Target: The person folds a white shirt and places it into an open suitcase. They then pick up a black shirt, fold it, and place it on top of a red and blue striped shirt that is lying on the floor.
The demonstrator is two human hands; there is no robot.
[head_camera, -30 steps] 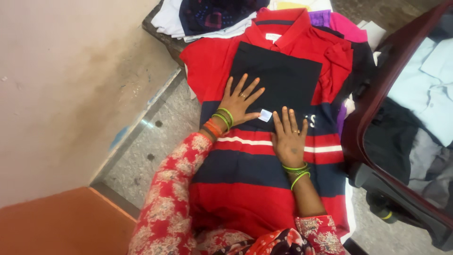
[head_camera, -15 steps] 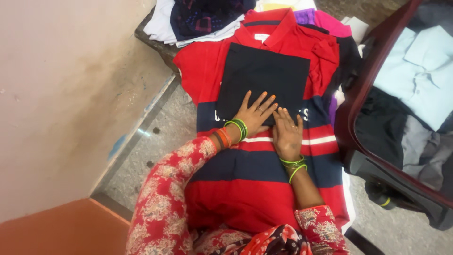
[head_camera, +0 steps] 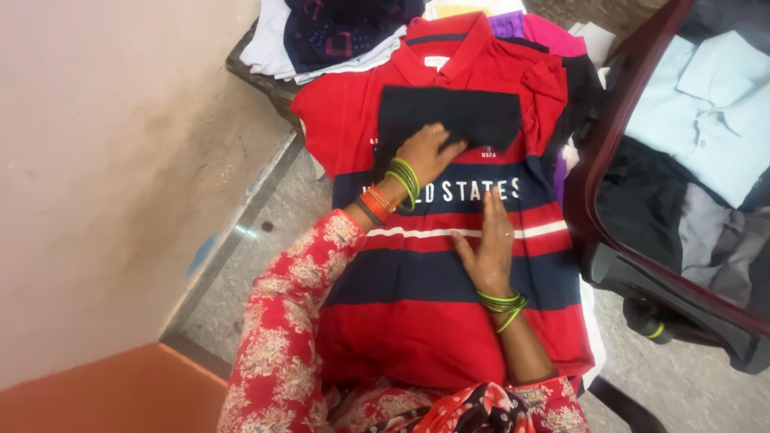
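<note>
While the left hand apparently grips the folded navy cloth, the right hand lies flat, open.

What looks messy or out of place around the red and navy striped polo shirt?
The red and navy striped polo shirt lies flat, but its sleeve on the right is bunched and creased. Clothes in the open maroon suitcase are tumbled loosely.

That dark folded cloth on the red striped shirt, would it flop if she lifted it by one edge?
Probably. The dark folded cloth lies flat and thin on the red striped polo shirt, so it looks soft and light. The left hand presses its lower edge; unpinned, the fold might well open and slide.
</note>
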